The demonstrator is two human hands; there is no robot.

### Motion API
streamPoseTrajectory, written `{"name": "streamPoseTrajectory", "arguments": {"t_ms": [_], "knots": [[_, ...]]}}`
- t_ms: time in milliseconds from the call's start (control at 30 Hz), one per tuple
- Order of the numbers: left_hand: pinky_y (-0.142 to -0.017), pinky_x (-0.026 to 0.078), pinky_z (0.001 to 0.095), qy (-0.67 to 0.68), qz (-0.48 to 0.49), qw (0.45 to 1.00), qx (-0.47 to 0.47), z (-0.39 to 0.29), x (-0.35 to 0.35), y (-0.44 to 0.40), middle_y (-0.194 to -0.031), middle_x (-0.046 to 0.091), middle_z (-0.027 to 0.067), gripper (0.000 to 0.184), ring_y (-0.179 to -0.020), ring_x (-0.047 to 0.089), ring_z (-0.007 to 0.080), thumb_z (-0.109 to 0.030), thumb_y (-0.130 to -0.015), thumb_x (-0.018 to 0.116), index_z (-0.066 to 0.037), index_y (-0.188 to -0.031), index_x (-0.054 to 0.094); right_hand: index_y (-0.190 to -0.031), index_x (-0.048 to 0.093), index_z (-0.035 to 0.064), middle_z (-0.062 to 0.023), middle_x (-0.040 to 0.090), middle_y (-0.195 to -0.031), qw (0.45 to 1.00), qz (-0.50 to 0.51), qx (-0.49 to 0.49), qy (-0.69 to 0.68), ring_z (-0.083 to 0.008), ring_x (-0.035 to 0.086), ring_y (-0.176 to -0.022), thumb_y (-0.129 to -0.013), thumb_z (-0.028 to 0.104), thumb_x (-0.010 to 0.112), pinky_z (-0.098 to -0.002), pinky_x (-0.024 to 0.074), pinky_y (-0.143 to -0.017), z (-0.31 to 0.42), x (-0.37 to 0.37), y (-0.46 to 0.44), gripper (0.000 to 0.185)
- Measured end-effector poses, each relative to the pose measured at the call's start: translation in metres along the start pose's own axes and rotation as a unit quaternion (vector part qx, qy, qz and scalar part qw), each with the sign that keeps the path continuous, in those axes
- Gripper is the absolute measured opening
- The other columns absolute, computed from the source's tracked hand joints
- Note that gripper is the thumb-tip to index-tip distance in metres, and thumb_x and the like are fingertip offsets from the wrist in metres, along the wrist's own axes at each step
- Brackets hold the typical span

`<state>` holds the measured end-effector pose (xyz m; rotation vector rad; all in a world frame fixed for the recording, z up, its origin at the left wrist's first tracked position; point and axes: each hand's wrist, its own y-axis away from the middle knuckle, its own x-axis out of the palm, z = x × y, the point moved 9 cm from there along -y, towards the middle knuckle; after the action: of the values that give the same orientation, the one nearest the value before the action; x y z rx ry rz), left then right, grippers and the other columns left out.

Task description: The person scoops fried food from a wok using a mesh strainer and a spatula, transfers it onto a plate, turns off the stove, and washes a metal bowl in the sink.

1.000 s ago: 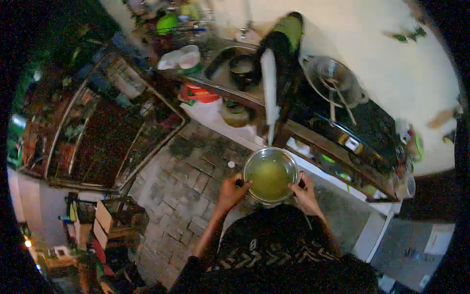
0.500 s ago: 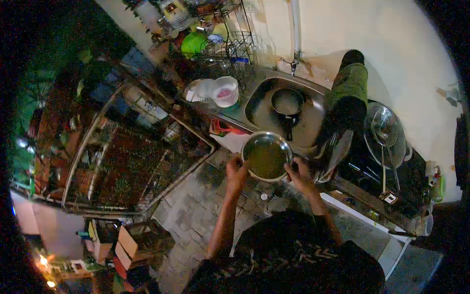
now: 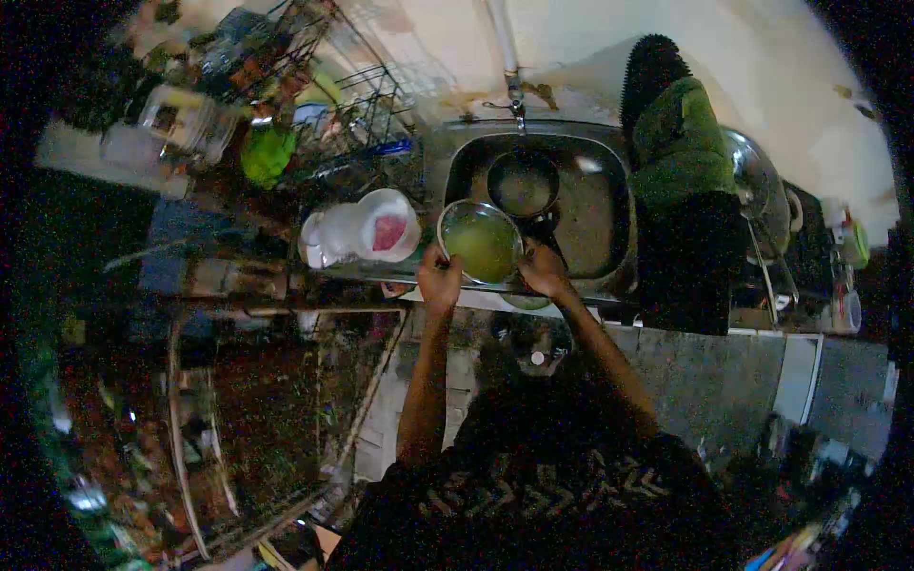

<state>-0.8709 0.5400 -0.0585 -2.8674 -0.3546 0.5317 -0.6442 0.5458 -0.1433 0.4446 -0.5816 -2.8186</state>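
A round metal bowl [image 3: 479, 247] with yellowish-green liquid in it is held level between my two hands, over the front left edge of the sink [image 3: 595, 224]. My left hand [image 3: 440, 280] is closed on its left rim, thumb on top. On the opposite rim my right hand [image 3: 545, 270] grips it in the same way. Behind the bowl, a dark frying pan [image 3: 523, 183] lies in the sink, its handle partly hidden by the bowl and my right hand. Left of the bowl stands a white tub [image 3: 367, 226] with something pink inside.
A tap [image 3: 517, 107] hangs above the sink. To its left is a wire dish rack [image 3: 381, 100] with a green item [image 3: 268, 154]. A green cloth [image 3: 681, 138] drapes over a dark object on the right. Beyond it a pot with ladles [image 3: 762, 219] sits on the stove.
My hands have carried the bowl forward from above the floor to the sink's front left edge. The view has turned toward the sink and counter.
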Motion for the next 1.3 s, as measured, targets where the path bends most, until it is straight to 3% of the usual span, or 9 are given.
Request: {"name": "streamPoseTrajectory", "arguments": {"t_ms": [133,200,333,433,500,633,767,1167,1300], "knots": [[-0.058,0.045,0.0322,-0.086,0.026,0.994,-0.055,-0.033,0.006,-0.019,-0.068,0.060,0.0063,0.014,-0.062,0.056,0.0147,-0.008,-0.078,0.070,-0.004,-0.080,0.057,-0.129,0.054,0.0071,-0.0169,0.069,-0.105,0.949,-0.079,-0.084,0.294,-0.0329,0.066,-0.088,-0.084,0.019,0.061,-0.0459,0.0529,-0.080,-0.091,0.031,-0.073,0.047],[-0.058,0.047,0.0345,-0.149,0.040,0.987,-0.039,-0.037,0.010,-0.026,-0.067,0.061,0.0084,0.016,-0.060,0.058,0.0189,-0.010,-0.077,0.071,-0.004,-0.079,0.057,-0.135,0.051,0.0079,-0.0191,0.064,-0.122,0.971,-0.079,-0.174,0.140,-0.0376,0.059,-0.111,-0.082,0.022,0.060,-0.0476,0.0485,-0.093,-0.086,0.039,-0.061,0.056],[-0.055,0.048,0.0404,-0.213,0.071,0.974,0.029,-0.035,0.028,-0.032,-0.065,0.062,0.0125,0.023,-0.058,0.063,0.0307,-0.019,-0.073,0.076,-0.005,-0.080,0.059,-0.137,0.050,0.0089,-0.0195,0.058,-0.131,0.976,0.000,-0.118,0.185,-0.0389,0.057,-0.117,-0.083,0.029,0.060,-0.0491,0.0470,-0.096,-0.069,0.051,-0.055,0.058],[-0.055,0.048,0.0402,-0.209,0.100,0.973,-0.007,-0.026,0.042,-0.030,-0.064,0.061,0.0115,0.024,-0.059,0.063,0.0308,-0.022,-0.072,0.077,-0.007,-0.081,0.061,-0.139,0.048,0.0097,-0.0192,0.053,-0.138,0.937,0.113,0.080,0.322,-0.0377,0.052,-0.124,-0.085,0.035,0.061,-0.0489,0.0447,-0.100,-0.105,0.063,-0.058,0.061],[-0.055,0.049,0.0407,-0.263,0.129,0.956,-0.010,-0.045,0.049,-0.033,-0.065,0.062,0.0112,0.022,-0.059,0.063,0.0307,-0.023,-0.073,0.076,-0.008,-0.082,0.061,-0.139,0.048,0.0100,-0.0198,0.057,-0.133,0.915,-0.027,-0.144,0.375,-0.0375,0.059,-0.114,-0.088,0.040,0.060,-0.0494,0.0480,-0.094,-0.135,0.080,-0.080,0.060],[-0.056,0.051,0.0426,-0.294,0.144,0.938,0.112,-0.077,0.065,-0.029,-0.070,0.064,0.0107,0.020,-0.061,0.064,0.0311,-0.024,-0.077,0.072,-0.010,-0.088,0.063,-0.138,0.049,0.0098,-0.0191,0.058,-0.129,0.931,0.006,-0.101,0.352,-0.0362,0.060,-0.111,-0.089,0.040,0.059,-0.0483,0.0484,-0.092,-0.125,0.084,-0.083,0.059],[-0.058,0.053,0.0433,-0.248,0.174,0.950,0.077,-0.069,0.082,-0.013,-0.078,0.066,0.0109,0.023,-0.063,0.065,0.0319,-0.025,-0.079,0.070,-0.009,-0.095,0.064,-0.137,0.049,0.0094,-0.0183,0.060,-0.124,0.939,0.013,-0.078,0.335,-0.0345,0.061,-0.106,-0.089,0.039,0.059,-0.0469,0.0490,-0.090,-0.125,0.085,-0.076,0.057],[-0.060,0.055,0.0416,-0.414,0.230,0.817,0.329,-0.132,0.127,-0.016,-0.087,0.068,0.0120,0.040,-0.075,0.068,0.0296,-0.020,-0.083,0.063,-0.009,-0.120,0.058,-0.134,0.052,0.0084,-0.0157,0.066,-0.109,0.984,-0.012,-0.059,0.168,-0.0294,0.065,-0.092,-0.091,0.036,0.058,-0.0426,0.0507,-0.082,-0.066,0.041,-0.078,0.052],[-0.060,0.053,0.0429,-0.301,0.182,0.917,0.189,-0.143,0.088,-0.056,-0.083,0.066,0.0129,0.027,-0.075,0.068,0.0277,-0.014,-0.080,0.067,-0.006,-0.106,0.060,-0.133,0.053,0.0081,-0.0149,0.068,-0.104,0.996,-0.013,-0.053,0.077,-0.0277,0.066,-0.088,-0.092,0.036,0.058,-0.0412,0.0513,-0.079,-0.023,0.005,-0.066,0.050]]}}
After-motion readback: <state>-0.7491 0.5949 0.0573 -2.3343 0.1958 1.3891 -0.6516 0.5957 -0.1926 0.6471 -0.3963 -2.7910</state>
